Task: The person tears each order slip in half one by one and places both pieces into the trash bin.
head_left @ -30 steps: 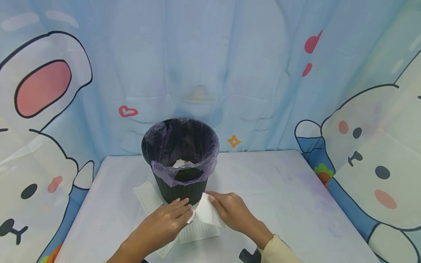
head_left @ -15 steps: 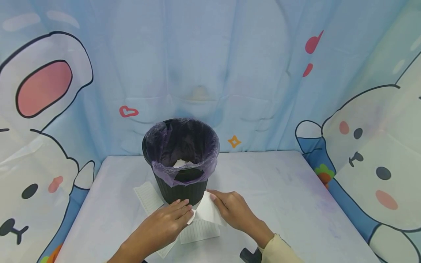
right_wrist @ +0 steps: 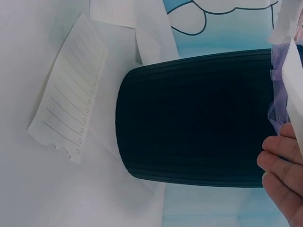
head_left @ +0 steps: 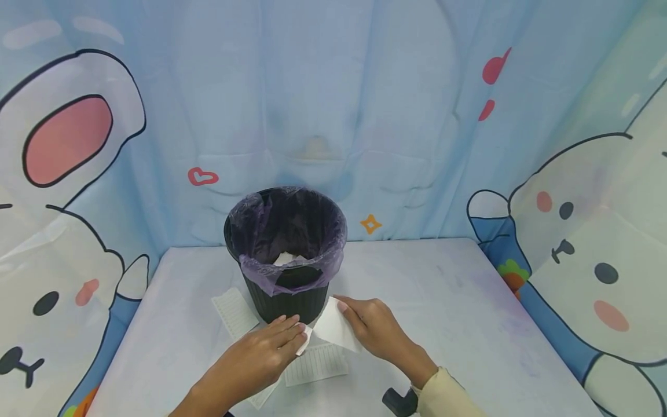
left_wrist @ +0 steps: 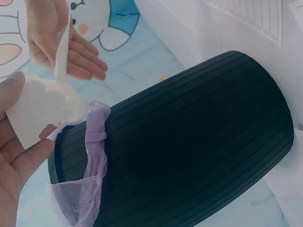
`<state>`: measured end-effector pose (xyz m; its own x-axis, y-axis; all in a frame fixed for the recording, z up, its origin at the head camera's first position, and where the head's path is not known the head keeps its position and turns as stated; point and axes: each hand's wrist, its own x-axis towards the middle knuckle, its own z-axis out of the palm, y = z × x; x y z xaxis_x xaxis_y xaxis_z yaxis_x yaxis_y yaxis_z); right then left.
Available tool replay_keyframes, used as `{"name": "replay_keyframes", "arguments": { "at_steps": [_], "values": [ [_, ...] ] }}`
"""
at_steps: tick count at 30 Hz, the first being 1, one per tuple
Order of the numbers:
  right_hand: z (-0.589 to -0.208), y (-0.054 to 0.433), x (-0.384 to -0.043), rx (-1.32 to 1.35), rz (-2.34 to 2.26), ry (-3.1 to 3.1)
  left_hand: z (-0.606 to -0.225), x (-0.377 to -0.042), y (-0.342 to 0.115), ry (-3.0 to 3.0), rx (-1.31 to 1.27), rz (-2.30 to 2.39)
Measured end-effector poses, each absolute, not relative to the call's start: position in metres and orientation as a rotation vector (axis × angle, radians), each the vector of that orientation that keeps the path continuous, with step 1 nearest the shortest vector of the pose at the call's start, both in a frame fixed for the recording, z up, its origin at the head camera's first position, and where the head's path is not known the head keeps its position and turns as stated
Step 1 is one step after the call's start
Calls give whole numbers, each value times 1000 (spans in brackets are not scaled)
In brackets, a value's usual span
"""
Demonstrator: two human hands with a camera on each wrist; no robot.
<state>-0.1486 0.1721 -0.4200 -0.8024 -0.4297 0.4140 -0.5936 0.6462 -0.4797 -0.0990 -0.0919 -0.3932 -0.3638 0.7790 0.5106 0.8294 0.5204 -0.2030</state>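
In the head view my left hand [head_left: 263, 350] pinches a small white piece of paper [head_left: 305, 340] between thumb and fingers. My right hand [head_left: 379, 329] pinches a larger white sheet of paper [head_left: 336, 327] by its upper edge. Both hands are in front of a black waste bin [head_left: 283, 304] lined with a purple plastic bag [head_left: 323, 269]. From the left wrist, the left hand's paper [left_wrist: 45, 106] shows flat, with the right hand's sheet [left_wrist: 63, 52] nearly edge-on and overlapping it. The right wrist view shows the right hand's fingers [right_wrist: 281, 156] extended behind its sheet [right_wrist: 294, 90].
White scraps [head_left: 286, 259] lie inside the bin. A lined strip of paper [head_left: 234, 311] is left of the bin, another [head_left: 318, 366] below the hands. The lined paper [right_wrist: 66, 97] has a ragged end. A black object [head_left: 400, 401] is by the right sleeve.
My right hand has moved slightly right with its sheet, widening the space between the two papers. The left hand has stayed in place.
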Motion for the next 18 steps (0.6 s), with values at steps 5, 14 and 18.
{"name": "replay_keyframes", "arguments": {
  "at_steps": [5, 14, 18],
  "values": [
    [-417, 174, -150, 825, 931, -2573, -393, -99, -93, -2197, -1307, -111],
    [-416, 178, -151, 786, 944, -2585, -392, -100, -93, -2182, -1313, -104],
    [-415, 179, -153, 782, 943, -2568, -392, -101, -93, -2176, -1315, -101]
  ]
}}
